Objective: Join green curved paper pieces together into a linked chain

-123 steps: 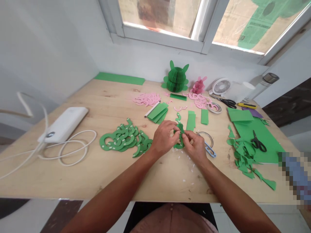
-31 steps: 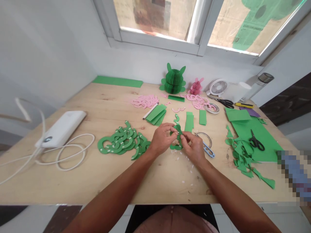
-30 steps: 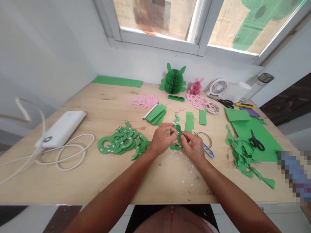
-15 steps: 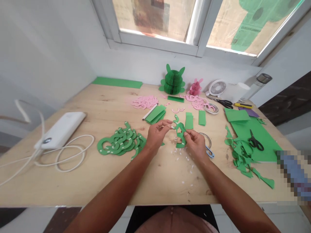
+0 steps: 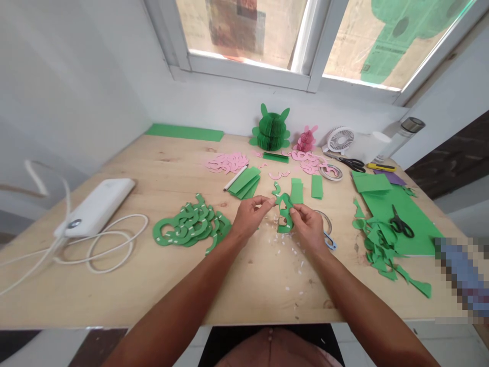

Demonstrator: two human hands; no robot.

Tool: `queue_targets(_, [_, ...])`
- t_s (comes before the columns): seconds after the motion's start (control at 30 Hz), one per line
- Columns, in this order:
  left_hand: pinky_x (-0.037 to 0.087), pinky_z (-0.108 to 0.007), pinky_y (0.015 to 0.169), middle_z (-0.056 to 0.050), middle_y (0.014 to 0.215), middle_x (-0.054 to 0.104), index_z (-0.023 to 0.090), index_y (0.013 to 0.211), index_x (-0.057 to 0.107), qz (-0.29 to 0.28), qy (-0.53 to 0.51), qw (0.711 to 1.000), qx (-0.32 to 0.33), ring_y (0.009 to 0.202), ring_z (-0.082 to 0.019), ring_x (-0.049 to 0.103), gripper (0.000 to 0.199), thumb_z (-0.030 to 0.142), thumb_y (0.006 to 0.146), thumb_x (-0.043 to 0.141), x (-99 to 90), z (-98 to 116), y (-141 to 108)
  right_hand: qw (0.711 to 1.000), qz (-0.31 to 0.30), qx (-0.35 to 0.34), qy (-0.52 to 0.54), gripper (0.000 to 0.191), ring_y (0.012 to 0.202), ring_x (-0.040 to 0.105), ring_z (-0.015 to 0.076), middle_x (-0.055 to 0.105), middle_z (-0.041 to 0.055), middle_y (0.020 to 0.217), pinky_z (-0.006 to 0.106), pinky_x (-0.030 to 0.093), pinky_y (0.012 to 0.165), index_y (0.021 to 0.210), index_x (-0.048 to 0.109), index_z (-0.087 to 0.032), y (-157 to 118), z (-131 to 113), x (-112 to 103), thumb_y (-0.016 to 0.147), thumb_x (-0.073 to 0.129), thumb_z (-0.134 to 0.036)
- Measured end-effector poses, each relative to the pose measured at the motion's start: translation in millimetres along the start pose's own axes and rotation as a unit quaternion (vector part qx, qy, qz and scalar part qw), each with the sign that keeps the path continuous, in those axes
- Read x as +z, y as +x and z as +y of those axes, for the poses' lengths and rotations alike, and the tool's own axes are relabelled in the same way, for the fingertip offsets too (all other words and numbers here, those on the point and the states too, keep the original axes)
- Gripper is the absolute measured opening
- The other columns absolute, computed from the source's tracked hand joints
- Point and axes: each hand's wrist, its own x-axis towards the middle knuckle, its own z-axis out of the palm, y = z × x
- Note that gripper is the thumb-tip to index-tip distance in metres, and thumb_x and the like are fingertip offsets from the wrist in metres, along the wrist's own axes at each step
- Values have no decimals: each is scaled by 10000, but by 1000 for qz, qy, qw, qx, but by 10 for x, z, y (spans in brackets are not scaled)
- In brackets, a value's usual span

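We look to be at fine work on one green paper piece (image 5: 286, 200). White tabs on the pile of green curved pieces (image 5: 191, 221), well to the left of our left fingers, and white bits (image 5: 287, 288) strewn on the surface (image 5: 248, 285) nearer us than the fingers, suggest that we are peeling backing from small tabs. If so, the next move calls for a light pinch from the left and a steady hold from the right, so that the thin paper does not crease or tear.

The paper piece sits between our hands, its upper part bent; whether the curve just below the fingers belongs to it, we cannot tell. Our right hand (image 5: 308, 224) has thumb and index finger clamped on its right edge. Our left hand (image 5: 250, 216) comes in from the other side, thumb and index tips drawn close by the paper's left edge; whether they grip the paper, a white bit or nothing, we cannot tell. Both forearms slant forward and inward, wrists low. Just beyond the left fingertips lies a small green curl (image 5: 276, 189); to the right of the right fingers, partly hidden by that hand, is a blue tool (image 5: 330, 242).
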Motion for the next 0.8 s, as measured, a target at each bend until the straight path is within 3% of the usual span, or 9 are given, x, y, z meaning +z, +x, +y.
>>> queue_targets(0.07, [455,-301,751,-56,840,669,144,867,654,-37,-17,999,3,821,-192,608,300,391,698,628,12,24,-27,1000,0,-9,-3,305,525,538,141,605,8,604,242,434,497,906,657,-143,-1,-7,-2,780,540,-395])
queue_targets(0.17, [463,-293,707,-54,864,644,153,1132,538,-107,-35,994,-7,792,-182,617,543,321,641,699,43,41,-70,999,8,-29,-18,295,547,538,144,611,9,620,243,434,513,912,658,-152,1,-10,-7,786,529,-386])
queue_targets(0.27, [449,-272,652,-21,783,604,154,1243,433,-141,-27,990,-14,749,-169,606,663,257,640,689,74,28,-93,999,14,-40,-34,283,536,522,136,604,5,609,236,418,507,906,661,-153,3,-18,-13,789,524,-372])
queue_targets(0.47, [379,-223,562,74,576,431,153,1261,406,-127,0,992,-9,576,-104,494,612,188,682,603,110,-10,-99,997,19,-56,-54,266,530,496,122,601,4,634,232,395,511,900,663,-151,-6,-57,-21,798,512,-345])
queue_targets(0.8, [427,-246,699,21,694,572,163,1250,392,-119,-95,988,-30,711,-121,567,658,161,643,645,156,-55,-111,998,19,-50,22,255,600,534,138,595,0,655,241,427,569,891,645,-160,9,-94,3,792,517,-357])
